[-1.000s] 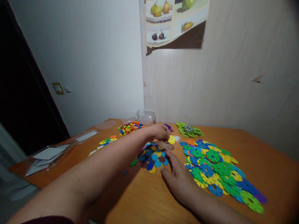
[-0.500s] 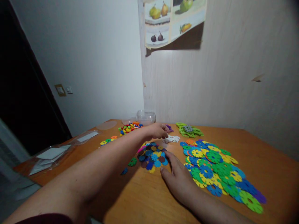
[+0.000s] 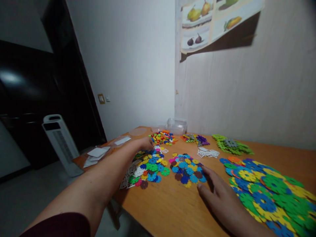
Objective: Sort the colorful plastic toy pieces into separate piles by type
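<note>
The left hand [image 3: 146, 144] is stretched out across the wooden table [image 3: 168, 207], its fingers curled loosely downward over the far edge of a mixed pile of small flower-shaped plastic discs [image 3: 148, 166]; whether it pinches one of them cannot be told, since the fingertips are hidden behind the back of the hand. That pile, with blue, green, yellow and pink pieces and a few white lattice pieces at its near side, lies under and just beyond the forearm. The right hand [image 3: 222, 199] rests flat on the table, palm down, fingers spread a little and holding nothing; its fingertips lie just beside the near edge of a second small cluster of discs [image 3: 187, 168], mostly blue with brown and yellow ones. To the right of that hand spreads a wide heap of larger discs [image 3: 266, 191] in green, blue and yellow. Farther back lie white lattice pieces [image 3: 208, 152], a light green pile [image 3: 232, 145], a small purple pile [image 3: 201, 140] and a heap of tiny coloured bricks [image 3: 163, 137], near the left hand. Behind them stands a clear plastic container [image 3: 176, 125] against the wall. At the table's left end lie clear bags with white sheets [image 3: 98, 152]; a white tower fan [image 3: 60, 143] stands on the floor, and a fruit poster [image 3: 217, 23] hangs above.
</note>
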`<control>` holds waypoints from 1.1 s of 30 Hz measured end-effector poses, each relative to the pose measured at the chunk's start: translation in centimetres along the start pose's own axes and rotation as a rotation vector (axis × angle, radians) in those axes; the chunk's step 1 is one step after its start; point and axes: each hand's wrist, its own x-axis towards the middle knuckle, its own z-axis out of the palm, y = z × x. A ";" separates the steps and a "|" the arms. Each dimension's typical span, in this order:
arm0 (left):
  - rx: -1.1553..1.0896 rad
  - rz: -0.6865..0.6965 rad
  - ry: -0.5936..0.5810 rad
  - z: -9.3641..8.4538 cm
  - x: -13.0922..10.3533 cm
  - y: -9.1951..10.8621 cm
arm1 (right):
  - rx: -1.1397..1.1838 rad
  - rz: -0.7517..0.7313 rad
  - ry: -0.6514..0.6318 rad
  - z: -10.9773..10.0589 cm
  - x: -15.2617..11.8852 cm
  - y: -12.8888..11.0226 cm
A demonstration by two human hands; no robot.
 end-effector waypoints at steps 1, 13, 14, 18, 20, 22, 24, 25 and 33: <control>0.008 0.001 -0.005 0.4 0.0 -0.3 | -0.004 0.006 -0.009 0.0 0.0 0.1; -0.088 0.000 0.038 1.1 0.8 -0.2 | 0.003 -0.026 -0.005 -0.2 0.0 -0.1; -0.101 0.002 0.039 0.9 0.7 0.0 | 0.002 -0.029 -0.002 -0.2 -0.1 -0.2; -0.252 0.005 0.026 0.0 0.2 1.8 | -0.011 -0.006 0.003 -0.1 -0.1 -0.4; -0.373 0.030 0.027 -0.2 0.1 3.5 | -0.009 -0.004 0.004 -0.1 -0.1 -0.6; -0.483 0.102 0.018 0.0 0.0 5.9 | -0.009 -0.006 0.004 -0.2 -0.1 -0.9; -0.573 0.179 -0.019 0.5 -0.2 8.7 | -0.008 -0.013 -0.004 -0.4 -0.1 -1.3; -0.598 0.200 -0.053 1.0 -0.3 10.3 | -0.007 -0.014 -0.009 -0.5 -0.1 -1.5; -0.836 0.384 -0.378 4.4 -2.9 22.6 | 0.010 -0.006 0.010 -0.6 -0.2 -2.0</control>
